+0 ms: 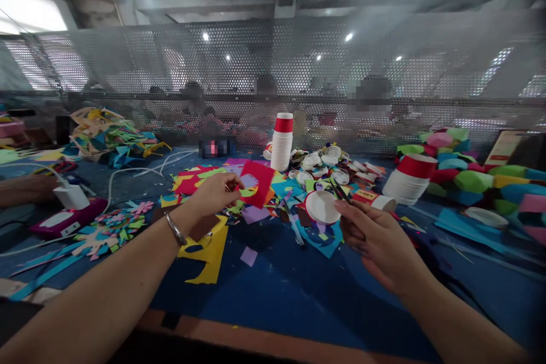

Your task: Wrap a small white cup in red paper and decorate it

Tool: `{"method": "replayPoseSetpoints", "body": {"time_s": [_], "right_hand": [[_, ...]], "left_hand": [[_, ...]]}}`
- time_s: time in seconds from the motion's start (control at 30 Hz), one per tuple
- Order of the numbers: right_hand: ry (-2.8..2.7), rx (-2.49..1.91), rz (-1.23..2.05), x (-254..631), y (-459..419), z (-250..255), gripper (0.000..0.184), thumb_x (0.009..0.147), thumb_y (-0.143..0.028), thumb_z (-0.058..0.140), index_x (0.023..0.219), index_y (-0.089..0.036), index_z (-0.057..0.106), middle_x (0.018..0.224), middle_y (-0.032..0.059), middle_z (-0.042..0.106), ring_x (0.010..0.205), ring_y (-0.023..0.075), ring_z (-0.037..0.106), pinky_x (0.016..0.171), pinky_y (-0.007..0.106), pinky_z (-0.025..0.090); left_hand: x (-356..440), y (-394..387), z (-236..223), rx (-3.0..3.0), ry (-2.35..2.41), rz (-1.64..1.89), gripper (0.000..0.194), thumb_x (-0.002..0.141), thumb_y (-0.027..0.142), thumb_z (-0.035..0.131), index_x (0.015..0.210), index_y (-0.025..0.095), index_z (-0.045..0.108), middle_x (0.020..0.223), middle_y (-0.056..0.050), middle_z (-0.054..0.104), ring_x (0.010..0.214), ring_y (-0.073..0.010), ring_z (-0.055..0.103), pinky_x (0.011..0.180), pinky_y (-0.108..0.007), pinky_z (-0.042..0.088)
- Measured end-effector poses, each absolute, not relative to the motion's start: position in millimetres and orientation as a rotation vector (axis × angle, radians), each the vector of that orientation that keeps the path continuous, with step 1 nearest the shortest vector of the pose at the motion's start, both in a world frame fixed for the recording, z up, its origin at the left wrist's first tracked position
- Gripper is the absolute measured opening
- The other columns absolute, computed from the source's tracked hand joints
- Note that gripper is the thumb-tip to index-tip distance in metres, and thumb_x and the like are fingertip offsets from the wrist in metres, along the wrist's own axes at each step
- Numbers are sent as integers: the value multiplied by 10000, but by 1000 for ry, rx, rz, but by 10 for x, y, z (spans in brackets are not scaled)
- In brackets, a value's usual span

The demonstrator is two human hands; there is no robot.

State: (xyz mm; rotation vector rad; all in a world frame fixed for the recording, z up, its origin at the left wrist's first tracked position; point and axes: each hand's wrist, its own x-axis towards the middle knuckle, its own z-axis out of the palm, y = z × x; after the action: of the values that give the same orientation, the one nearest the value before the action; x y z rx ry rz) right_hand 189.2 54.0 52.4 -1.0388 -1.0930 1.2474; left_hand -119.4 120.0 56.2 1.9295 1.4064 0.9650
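Note:
My left hand [217, 199], with a metal bracelet at the wrist, pinches a red paper sheet [265, 183] that has a rounded hole cut in it. Across from it, my right hand [369, 233] is closed round dark scissors [340, 190], their blades pointing up and away. A white disc with a red rim [323, 207], like a cut-off paper cup bottom, shows at the right thumb; whether it is held or lies behind I cannot tell. Below the left hand lies yellow paper with cut-outs [215, 253], and near it a small purple paper square [248, 256].
A tall stack of paper cups [281, 151] stands at the back, another stack [405, 187] at right. Cut cup pieces [330, 159] are heaped between. Left are a purple power strip [68, 219], cables and another person's arm [28, 190]. A perforated metal screen [239, 68] rises behind.

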Motion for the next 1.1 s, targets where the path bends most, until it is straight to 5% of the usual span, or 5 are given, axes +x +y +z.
{"method": "replayPoseSetpoints", "body": {"time_s": [0.47, 0.67, 0.77, 0.97, 1.1], "right_hand": [[-1458, -1227, 1352, 1828, 528, 467, 403, 814, -551, 677, 769, -176, 536, 548, -108, 222, 471, 56, 127, 431, 252, 58], [-1751, -1331, 1290, 1786, 525, 433, 412, 828, -565, 634, 719, -172, 577, 538, -86, 286, 493, 79, 198, 467, 258, 103], [-1866, -1361, 1193, 1786, 538, 418, 413, 839, -562, 613, 701, -173, 593, 552, -69, 348, 521, 93, 251, 490, 261, 142], [-1913, -1394, 1058, 1801, 557, 429, 434, 845, -577, 586, 652, -191, 545, 521, -74, 353, 503, 97, 286, 502, 270, 171], [-1910, -1427, 962, 1820, 566, 439, 419, 854, -561, 577, 666, -188, 564, 501, -79, 320, 479, 91, 261, 486, 272, 154]], "left_hand": [[-1230, 1422, 370, 1741, 1352, 1069, 210, 751, 255, 660, 926, 180, 571, 721, -20, 634, 634, -144, 615, 601, -279, 493], [-1224, 1461, 379, 1752, 1434, 1231, 464, 717, 224, 704, 1133, 164, 507, 1059, -102, 617, 861, -174, 632, 738, -309, 513], [-1196, 1398, 436, 1874, 1508, 1270, 433, 751, 252, 683, 1139, 155, 517, 1204, -134, 573, 903, -185, 621, 749, -315, 508], [-887, 1013, 570, 2298, 1386, 1152, 123, 850, 298, 617, 912, 196, 647, 929, -37, 655, 846, -173, 604, 774, -326, 483], [-595, 652, 597, 2462, 1117, 921, 213, 857, 417, 641, 964, 238, 676, 925, -20, 660, 888, -182, 593, 789, -331, 469]]}}
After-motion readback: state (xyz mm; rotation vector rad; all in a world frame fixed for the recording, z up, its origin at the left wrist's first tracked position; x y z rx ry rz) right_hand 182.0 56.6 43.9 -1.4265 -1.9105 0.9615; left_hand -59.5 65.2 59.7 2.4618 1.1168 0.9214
